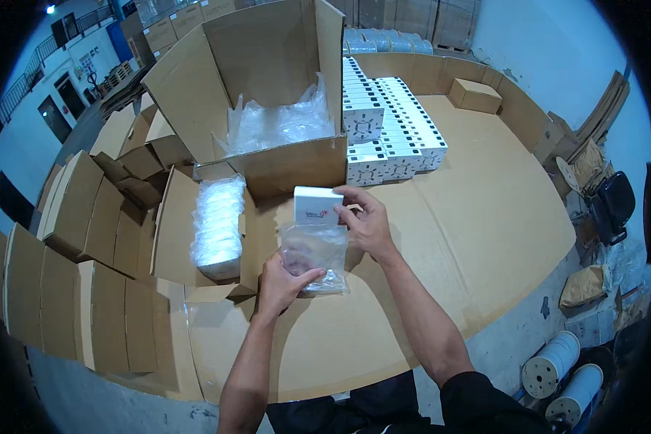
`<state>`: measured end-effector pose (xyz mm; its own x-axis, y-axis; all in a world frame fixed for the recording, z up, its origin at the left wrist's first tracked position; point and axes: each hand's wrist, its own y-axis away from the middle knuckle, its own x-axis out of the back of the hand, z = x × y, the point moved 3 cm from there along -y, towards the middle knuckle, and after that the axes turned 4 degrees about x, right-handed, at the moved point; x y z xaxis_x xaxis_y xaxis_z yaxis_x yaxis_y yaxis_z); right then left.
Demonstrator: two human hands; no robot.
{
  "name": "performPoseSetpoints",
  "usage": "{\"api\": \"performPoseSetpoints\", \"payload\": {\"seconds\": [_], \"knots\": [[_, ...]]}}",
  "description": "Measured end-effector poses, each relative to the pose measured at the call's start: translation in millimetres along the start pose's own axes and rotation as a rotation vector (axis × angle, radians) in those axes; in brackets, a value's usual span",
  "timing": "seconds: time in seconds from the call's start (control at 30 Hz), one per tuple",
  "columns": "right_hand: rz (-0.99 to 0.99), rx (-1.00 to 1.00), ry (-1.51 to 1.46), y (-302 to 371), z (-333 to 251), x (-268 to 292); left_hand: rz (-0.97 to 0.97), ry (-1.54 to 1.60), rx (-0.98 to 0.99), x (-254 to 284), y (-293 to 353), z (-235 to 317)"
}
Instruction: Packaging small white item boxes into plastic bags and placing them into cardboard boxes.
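My right hand point(365, 220) pinches a small white box point(317, 205) by its right edge. The box's lower part is at the mouth of a clear plastic bag point(315, 249); how deep it sits inside is hard to tell. My left hand point(282, 283) grips the bag near its lower left, thumb across the front. To the left stands an open cardboard carton point(181, 242) holding a row of plastic-wrapped boxes point(218, 224). Behind my hands a larger open carton point(275, 159) is full of clear plastic bags point(286, 123).
Stacked white boxes point(401, 137) stand at the back right on the cardboard-covered table point(448, 239). A small brown box point(475, 95) sits at the far rim. Several open cartons point(87, 210) crowd the left. Cable spools point(553, 369) and a black chair point(611, 206) are on the floor at right.
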<state>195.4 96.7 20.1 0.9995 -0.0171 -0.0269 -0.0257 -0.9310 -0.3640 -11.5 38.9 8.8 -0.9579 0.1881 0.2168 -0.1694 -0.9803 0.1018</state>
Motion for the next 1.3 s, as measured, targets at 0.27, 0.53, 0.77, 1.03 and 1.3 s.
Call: {"api": "performPoseSetpoints", "payload": {"seconds": [0.27, 0.53, 0.77, 1.03, 1.3], "knots": [[0.235, -0.051, -0.353, 0.3, -0.4, 7.7, -0.024, -0.094, 0.083, 3.4, 0.9, 5.9], [0.149, -0.128, -0.451, 4.6, 7.3, 2.2, -0.018, -0.068, -0.011, 4.7, -1.3, 7.2], [0.105, -0.163, -0.402, 3.0, 8.8, 7.8, -0.001, -0.015, 0.053, 7.5, -1.3, 5.4], [0.047, -0.192, -0.381, 5.2, 5.4, 9.5, 0.006, -0.014, 0.078, 5.8, -0.8, 1.7], [-0.126, -0.28, -0.351, 7.7, 6.5, 3.1, 0.023, 0.018, 0.003, 5.2, -3.3, -1.3]]}}
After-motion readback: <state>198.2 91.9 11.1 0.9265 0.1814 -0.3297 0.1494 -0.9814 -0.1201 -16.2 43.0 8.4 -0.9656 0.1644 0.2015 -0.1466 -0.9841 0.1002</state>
